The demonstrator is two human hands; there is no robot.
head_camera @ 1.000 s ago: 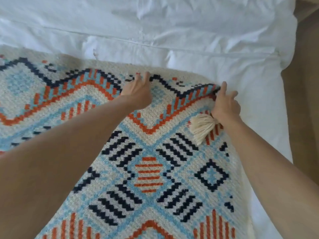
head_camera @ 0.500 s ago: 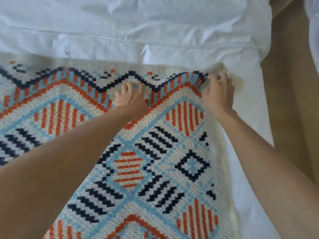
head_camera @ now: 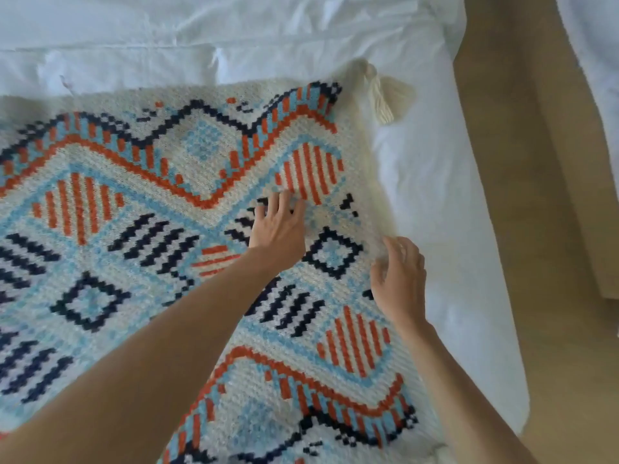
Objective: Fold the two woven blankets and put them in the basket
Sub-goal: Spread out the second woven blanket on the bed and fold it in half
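Note:
A woven blanket (head_camera: 187, 249) with orange, navy and light blue patterns lies spread flat over the white bed (head_camera: 435, 202). Its cream tassel (head_camera: 385, 92) rests on the sheet off the far right corner. My left hand (head_camera: 279, 227) lies flat on the blanket with its fingers straight, a little inside the right edge. My right hand (head_camera: 398, 276) is at the blanket's right edge, fingers curled and pinching the cream border, which looks slightly lifted and blurred. No basket and no second blanket are in view.
White bedding with creases (head_camera: 268, 31) fills the far side of the bed. To the right of the mattress runs a strip of tan floor (head_camera: 536, 229). Another white bed edge (head_camera: 596, 45) shows at the top right corner.
Both hands left the blanket's far edge and came back toward me. The far right corner now lies flat with its tassel out on the sheet. My right hand took hold of the right border.

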